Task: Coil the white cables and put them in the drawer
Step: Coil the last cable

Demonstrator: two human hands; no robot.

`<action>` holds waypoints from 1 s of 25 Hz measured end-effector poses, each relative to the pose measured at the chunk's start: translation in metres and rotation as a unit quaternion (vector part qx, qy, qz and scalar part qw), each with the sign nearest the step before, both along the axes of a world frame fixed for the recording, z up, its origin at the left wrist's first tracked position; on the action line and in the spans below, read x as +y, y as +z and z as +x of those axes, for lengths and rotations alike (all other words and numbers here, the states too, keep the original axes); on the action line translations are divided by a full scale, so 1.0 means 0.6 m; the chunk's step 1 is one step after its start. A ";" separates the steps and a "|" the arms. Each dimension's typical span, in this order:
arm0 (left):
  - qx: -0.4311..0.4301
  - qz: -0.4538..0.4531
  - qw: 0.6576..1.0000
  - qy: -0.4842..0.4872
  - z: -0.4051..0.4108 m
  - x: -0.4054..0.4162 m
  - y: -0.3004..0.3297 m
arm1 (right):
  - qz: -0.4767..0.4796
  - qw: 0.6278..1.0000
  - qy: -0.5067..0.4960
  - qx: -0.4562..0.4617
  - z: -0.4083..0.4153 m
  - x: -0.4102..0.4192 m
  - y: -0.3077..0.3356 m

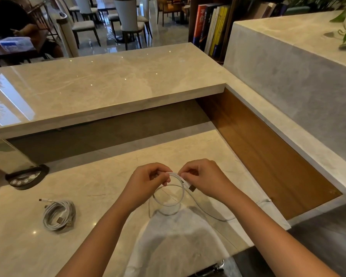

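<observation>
Head view: left hand (148,177) and right hand (203,176) each pinch the white cable (169,193) above the surface (100,188), holding a loop open for winding. Coiled cables (59,214) wait aside, left. Drawer not visible.

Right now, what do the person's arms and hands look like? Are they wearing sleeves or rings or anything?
Both arms are bare all the way to the bottom edge of the picture, so no sleeves show. The left hand and the right hand wear no gloves. I can see no watch, bracelet or ring on either wrist or on the fingers that show. The fingernails look short and unpainted.
</observation>
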State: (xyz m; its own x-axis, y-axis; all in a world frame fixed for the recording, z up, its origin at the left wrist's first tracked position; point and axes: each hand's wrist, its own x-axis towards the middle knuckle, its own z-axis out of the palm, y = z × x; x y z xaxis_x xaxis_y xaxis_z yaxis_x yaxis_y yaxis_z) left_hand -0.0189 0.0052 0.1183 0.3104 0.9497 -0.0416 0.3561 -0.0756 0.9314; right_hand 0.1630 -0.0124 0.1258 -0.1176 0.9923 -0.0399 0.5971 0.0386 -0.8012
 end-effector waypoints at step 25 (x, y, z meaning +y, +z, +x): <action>-0.090 -0.154 0.983 0.037 0.022 0.000 0.005 | -0.087 0.940 -0.062 0.323 0.011 0.012 0.006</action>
State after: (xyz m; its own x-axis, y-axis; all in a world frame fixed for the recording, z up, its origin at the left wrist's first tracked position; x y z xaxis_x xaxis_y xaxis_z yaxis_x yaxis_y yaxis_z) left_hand -0.0059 0.0055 0.1214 0.2689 0.9211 -0.2814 0.1771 0.2399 0.9545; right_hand 0.1694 -0.0054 0.1295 -0.0560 0.9851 -0.1623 -0.0252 -0.1639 -0.9861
